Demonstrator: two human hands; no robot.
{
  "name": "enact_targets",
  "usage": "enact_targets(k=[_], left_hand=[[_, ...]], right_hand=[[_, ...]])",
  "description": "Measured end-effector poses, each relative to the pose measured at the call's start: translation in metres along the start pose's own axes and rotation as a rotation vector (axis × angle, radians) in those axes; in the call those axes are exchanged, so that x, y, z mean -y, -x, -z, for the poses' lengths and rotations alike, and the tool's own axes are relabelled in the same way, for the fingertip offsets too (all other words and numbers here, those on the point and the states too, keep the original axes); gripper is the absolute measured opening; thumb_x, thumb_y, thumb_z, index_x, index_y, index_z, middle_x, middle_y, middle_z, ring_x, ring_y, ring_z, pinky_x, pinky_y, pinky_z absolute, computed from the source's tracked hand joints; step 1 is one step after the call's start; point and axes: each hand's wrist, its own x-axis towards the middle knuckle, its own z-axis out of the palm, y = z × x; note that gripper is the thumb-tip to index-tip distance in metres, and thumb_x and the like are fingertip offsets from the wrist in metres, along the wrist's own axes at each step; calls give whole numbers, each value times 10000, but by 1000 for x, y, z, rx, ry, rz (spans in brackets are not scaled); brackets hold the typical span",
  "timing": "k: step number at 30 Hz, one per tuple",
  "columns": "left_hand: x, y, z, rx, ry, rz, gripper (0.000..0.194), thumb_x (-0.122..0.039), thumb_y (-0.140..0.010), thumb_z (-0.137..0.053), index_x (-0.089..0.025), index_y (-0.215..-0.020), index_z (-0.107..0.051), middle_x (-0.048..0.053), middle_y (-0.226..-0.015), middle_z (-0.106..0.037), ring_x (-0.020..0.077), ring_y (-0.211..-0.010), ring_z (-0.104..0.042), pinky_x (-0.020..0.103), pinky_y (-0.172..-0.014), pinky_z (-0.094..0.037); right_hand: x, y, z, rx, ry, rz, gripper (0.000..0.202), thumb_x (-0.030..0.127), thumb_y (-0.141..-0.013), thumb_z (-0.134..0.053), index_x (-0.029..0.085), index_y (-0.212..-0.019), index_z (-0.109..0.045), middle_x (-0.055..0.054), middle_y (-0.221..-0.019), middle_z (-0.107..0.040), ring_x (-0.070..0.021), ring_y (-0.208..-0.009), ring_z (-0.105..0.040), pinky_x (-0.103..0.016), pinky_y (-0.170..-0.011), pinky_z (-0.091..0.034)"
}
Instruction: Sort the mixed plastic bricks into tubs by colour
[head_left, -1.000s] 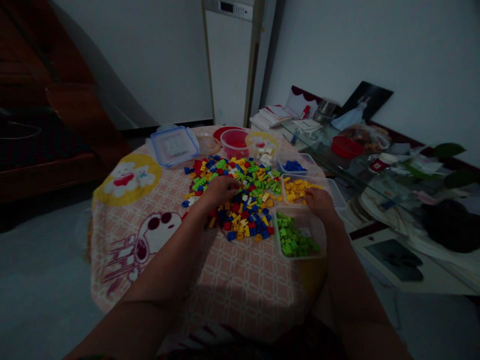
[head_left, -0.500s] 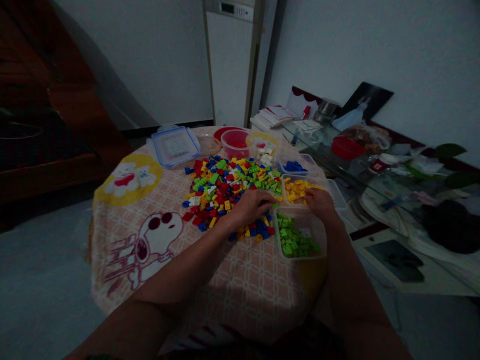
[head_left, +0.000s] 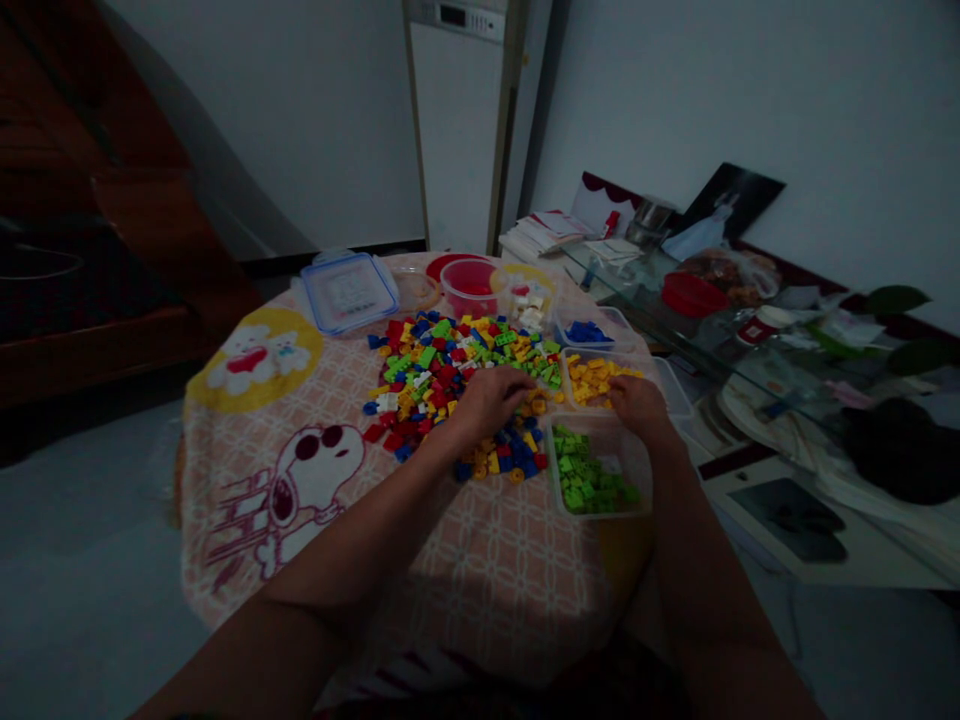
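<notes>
Dim, low-light view; small detail lost throughout. Left hand [head_left: 491, 400] at frame centre, palm down on the pile of mixed bricks [head_left: 457, 385], fingers curled over the pieces and hiding whatever lies beneath; pinching or merely resting, cannot tell. Right hand [head_left: 637, 403] right of centre, at the near rim of the tub of yellow bricks [head_left: 596, 378], fingertips hidden behind the knuckles; grip likewise cannot tell. Tub of green bricks [head_left: 596, 480] just below the right hand, touching the wrist edge or just beside it. Tub of blue bricks [head_left: 589, 330] and red bowl [head_left: 471, 285] farther up, beside a white-brick container [head_left: 531, 300] too blurred to resolve. Blue-rimmed lid [head_left: 349, 290] at upper left of the counter [head_left: 480, 560], its printed label unreadable. Cartoon dog and bears printed on the cloth; no legible writing. Forearms cut off by the bottom edge. Glass shelf clutter [head_left: 750, 300] at right, indistinct. Appliance panel [head_left: 457, 15] at top, display unreadable.
</notes>
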Motion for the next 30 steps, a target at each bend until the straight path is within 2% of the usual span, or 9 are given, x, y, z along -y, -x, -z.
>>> enact_targets(k=[3,8,17,26,30], left_hand=[[19,-2,11,-15,-158,163,248,-147,-911,-589,-198,-1031,-800,74,-1049,-799,220,-971,-729,314,-913,-544],[34,1,11,105,-400,304,281,-176,-923,-545,-201,-1028,-804,107,-1105,-791,263,-1031,-725,327,-878,-538],[37,2,9,185,-501,350,344,-163,-889,-541,-222,-1101,-806,129,-1101,-787,286,-1053,-734,344,-872,-555],[40,2,4,158,-497,379,349,-156,-872,-563,-245,-1127,-784,104,-1169,-779,276,-1089,-726,323,-866,-550],[42,2,2,161,-496,374,355,-137,-860,-555,-225,-1115,-786,127,-1162,-775,294,-1094,-723,338,-858,-546]], right_hand=[[-1,0,-1,-1,1,-8,340,182,-944,-523,153,-1155,-789,-145,-1219,-779,-275,-1133,-703,-340,-984,-508],[-2,-1,-2,4,1,-18,346,196,-944,-530,159,-1182,-778,-148,-1208,-779,-279,-1128,-697,-346,-979,-504],[0,0,1,19,4,-19,355,191,-952,-524,147,-1208,-766,-153,-1238,-769,-265,-1135,-695,-324,-975,-490],[2,0,0,16,2,-24,336,188,-947,-517,153,-1153,-780,-148,-1220,-775,-277,-1137,-691,-339,-970,-495],[1,0,1,16,11,-4,333,195,-951,-511,150,-1138,-782,-154,-1201,-776,-277,-1123,-695,-336,-955,-500]])
